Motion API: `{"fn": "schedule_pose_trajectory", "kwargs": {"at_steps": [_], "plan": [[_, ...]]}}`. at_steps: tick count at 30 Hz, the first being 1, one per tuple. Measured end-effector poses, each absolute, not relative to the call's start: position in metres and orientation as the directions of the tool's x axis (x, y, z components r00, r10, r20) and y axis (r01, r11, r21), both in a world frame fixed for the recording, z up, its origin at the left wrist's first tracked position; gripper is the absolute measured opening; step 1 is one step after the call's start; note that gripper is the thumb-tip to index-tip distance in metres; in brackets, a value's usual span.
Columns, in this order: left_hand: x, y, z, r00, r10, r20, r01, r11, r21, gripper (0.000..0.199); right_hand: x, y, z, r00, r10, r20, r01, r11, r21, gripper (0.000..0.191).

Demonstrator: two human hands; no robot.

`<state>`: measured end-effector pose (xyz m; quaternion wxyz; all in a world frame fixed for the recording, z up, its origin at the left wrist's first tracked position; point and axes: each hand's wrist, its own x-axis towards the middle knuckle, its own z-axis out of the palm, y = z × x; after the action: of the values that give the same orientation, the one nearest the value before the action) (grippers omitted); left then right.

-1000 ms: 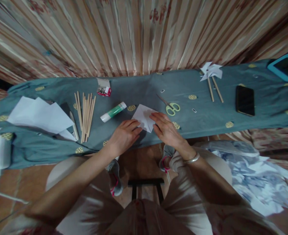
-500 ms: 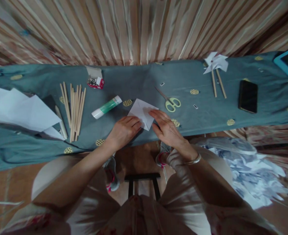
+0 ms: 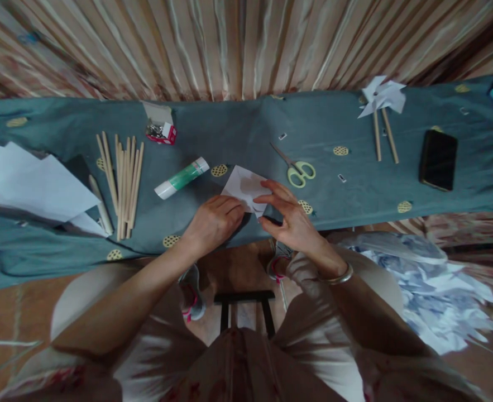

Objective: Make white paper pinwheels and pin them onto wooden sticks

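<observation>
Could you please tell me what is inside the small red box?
The small red box holds silvery pieces, too small to identify. Whatever lies beneath them is covered and cannot be seen.

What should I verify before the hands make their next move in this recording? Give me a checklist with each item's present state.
1. Left hand at the white paper: ok, fingers on its near left edge.
2. Right hand pressing the paper: cannot tell; its fingers are spread over the right side.
3. Near edges of the paper lined up: cannot tell, fingers partly cover them.
4. Scissors apart from both hands: ok, they lie beyond the right hand.
5. Green-and-white tube out from under the hands: ok, lying beyond the left hand.
6. Red-and-white box shut: not ok, its lid is up.
</observation>
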<state>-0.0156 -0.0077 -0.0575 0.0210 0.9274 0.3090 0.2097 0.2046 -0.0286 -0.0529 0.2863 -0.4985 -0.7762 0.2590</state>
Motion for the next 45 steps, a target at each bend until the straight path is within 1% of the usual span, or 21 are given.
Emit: {"fn": "schedule_pose_trajectory", "kwargs": {"at_steps": [3, 5, 9, 14, 18, 22, 30, 33, 37, 45], "plan": [[-0.014, -0.017, -0.055, 0.718, 0.572, 0.396, 0.522, -0.819, 0.237, 0.018, 0.204, -0.030, -0.051, -0.330, 0.932, 0.150, 0.582, 0.326, -0.745, 0.014], [-0.014, -0.022, -0.054, 0.717, 0.572, 0.398, 0.504, -0.820, 0.271, 0.016, 0.204, -0.031, -0.052, -0.318, 0.940, 0.124, 0.569, 0.294, -0.768, 0.007], [-0.015, -0.028, -0.055, 0.712, 0.587, 0.384, 0.494, -0.808, 0.320, 0.015, 0.202, -0.032, -0.055, -0.301, 0.950, 0.082, 0.577, 0.249, -0.778, 0.007], [-0.017, -0.032, -0.055, 0.660, 0.640, 0.394, 0.529, -0.767, 0.363, 0.019, 0.198, -0.031, -0.057, -0.279, 0.957, 0.076, 0.595, 0.234, -0.769, 0.007], [-0.019, -0.033, -0.054, 0.700, 0.599, 0.389, 0.498, -0.800, 0.335, 0.023, 0.195, -0.031, -0.057, -0.250, 0.964, 0.092, 0.619, 0.232, -0.750, 0.009], [-0.019, -0.031, -0.056, 0.723, 0.578, 0.379, 0.477, -0.814, 0.331, 0.019, 0.192, -0.031, -0.058, -0.231, 0.968, 0.096, 0.639, 0.225, -0.735, 0.010], [-0.018, -0.029, -0.063, 0.664, 0.667, 0.338, 0.488, -0.729, 0.479, 0.021, 0.191, -0.032, -0.058, -0.218, 0.971, 0.095, 0.654, 0.218, -0.725, 0.008], [-0.018, -0.028, -0.064, 0.654, 0.674, 0.343, 0.473, -0.718, 0.510, 0.022, 0.191, -0.032, -0.059, -0.208, 0.973, 0.102, 0.657, 0.216, -0.722, 0.007], [-0.017, -0.027, -0.064, 0.640, 0.673, 0.371, 0.463, -0.723, 0.513, 0.022, 0.190, -0.032, -0.059, -0.203, 0.974, 0.106, 0.656, 0.215, -0.723, 0.005], [-0.017, -0.025, -0.067, 0.637, 0.692, 0.339, 0.475, -0.699, 0.535, 0.023, 0.193, -0.031, -0.062, -0.222, 0.968, 0.116, 0.668, 0.237, -0.705, 0.004]]}}
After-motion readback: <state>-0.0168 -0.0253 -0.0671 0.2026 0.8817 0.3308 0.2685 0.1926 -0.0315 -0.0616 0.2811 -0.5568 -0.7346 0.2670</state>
